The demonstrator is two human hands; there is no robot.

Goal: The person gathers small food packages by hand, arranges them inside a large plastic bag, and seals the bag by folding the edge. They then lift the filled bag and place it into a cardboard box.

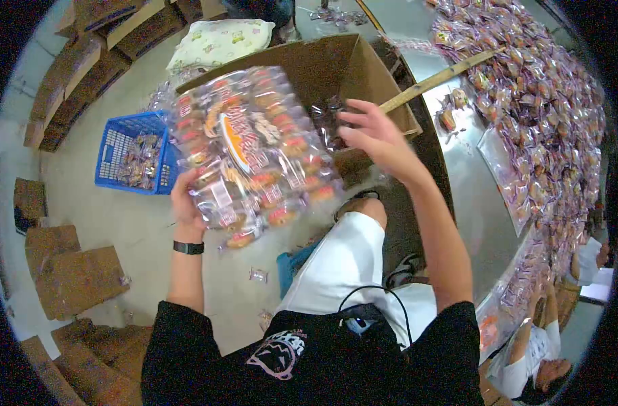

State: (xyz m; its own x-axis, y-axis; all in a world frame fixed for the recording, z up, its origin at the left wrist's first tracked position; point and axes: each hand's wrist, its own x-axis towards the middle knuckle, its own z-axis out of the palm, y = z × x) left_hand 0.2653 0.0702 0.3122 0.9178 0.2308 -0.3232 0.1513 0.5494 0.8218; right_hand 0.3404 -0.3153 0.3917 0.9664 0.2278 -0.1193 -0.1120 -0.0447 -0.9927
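Here, a large clear bag of wrapped snacks [255,149] is tilting up in front of the cardboard box [322,61], covering part of its rim, while the left hand [187,201] is gripping the bag's lower side edge. Apart from the bag, the right hand [378,140] is hovering by the box's table-side wall with bent, parted fingers; whether they are touching the dark wrapping [328,123] there, I cannot tell. Beyond, a wooden stick [451,73] is crossing the near edge of the table [451,169] toward heaped packets [539,108].

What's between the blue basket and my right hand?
In the head view, the big snack pack, held in your left hand, then something dark and shiny inside the cardboard box.
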